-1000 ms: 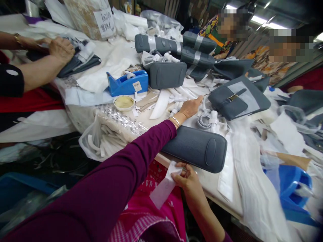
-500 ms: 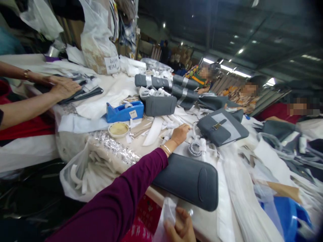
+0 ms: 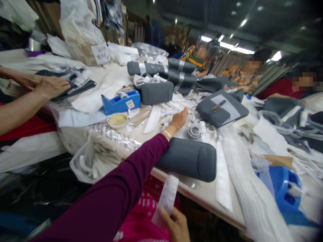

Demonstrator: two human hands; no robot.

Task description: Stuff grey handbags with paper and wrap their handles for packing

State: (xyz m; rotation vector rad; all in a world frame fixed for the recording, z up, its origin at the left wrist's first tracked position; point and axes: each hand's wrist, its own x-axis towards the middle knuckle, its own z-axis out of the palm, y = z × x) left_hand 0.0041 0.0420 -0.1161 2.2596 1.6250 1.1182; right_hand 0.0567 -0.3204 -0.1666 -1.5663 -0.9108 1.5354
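White strip pinched in right hand, at worktop's near edge. Left hand curled beyond flat-lying grey case; can't tell if gripping. Round tub: yellowish paste. Clear plastic bag: pale strips. Worktop cluttered; co-workers opposite; strip lights overhead, dark ceiling.

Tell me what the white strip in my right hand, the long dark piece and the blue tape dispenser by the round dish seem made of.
White strip: thin plastic film or paper, apparently translucent; pink seems to show through its lower end.
Dark piece: leather or imitation leather, I can't tell which; soft sheen, raised oval.
Tape dispenser: likely hard moulded plastic, smooth and evenly blue.
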